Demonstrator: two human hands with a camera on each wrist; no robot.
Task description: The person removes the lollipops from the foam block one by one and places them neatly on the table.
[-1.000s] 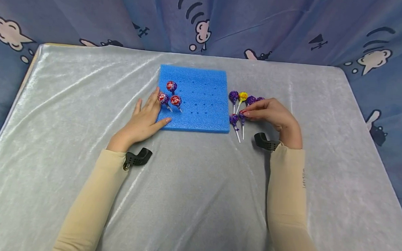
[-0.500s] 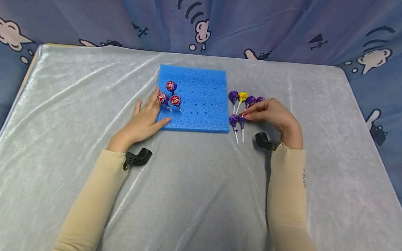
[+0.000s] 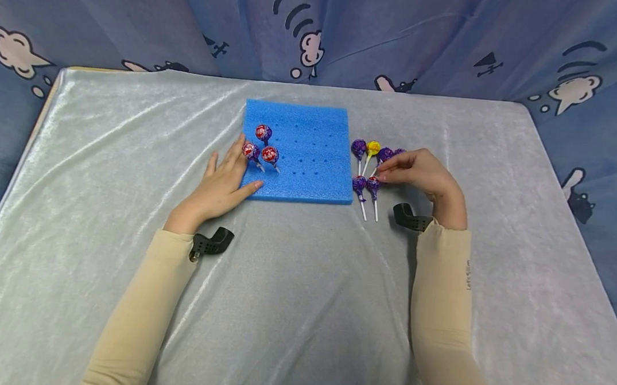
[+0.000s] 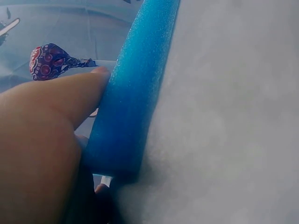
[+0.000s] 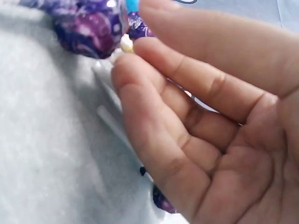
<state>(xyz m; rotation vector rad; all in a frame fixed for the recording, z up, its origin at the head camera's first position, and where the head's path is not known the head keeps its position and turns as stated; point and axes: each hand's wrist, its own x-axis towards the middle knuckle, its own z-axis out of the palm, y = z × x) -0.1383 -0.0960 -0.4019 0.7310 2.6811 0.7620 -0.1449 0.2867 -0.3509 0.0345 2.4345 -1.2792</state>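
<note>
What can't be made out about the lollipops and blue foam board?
Head view: rightmost purple lollipop, partly hidden by the right hand.
Head view: blue foam board, left edge partly covered by the left hand.
Left wrist view: board's upper end, cut off by the top edge.
Right wrist view: nearest purple lollipop, blurred, cut off by the top edge.

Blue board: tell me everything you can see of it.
The board is a bright blue, roughly square slab with a fine-grained, foam-like surface and a thick side. Rows of small dark holes mark its top. It lies flat on the pale grey cloth. Toward its left side, three lollipops stand with their sticks down in it. The left hand rests against its left edge, thumb on top near the front corner.
</note>
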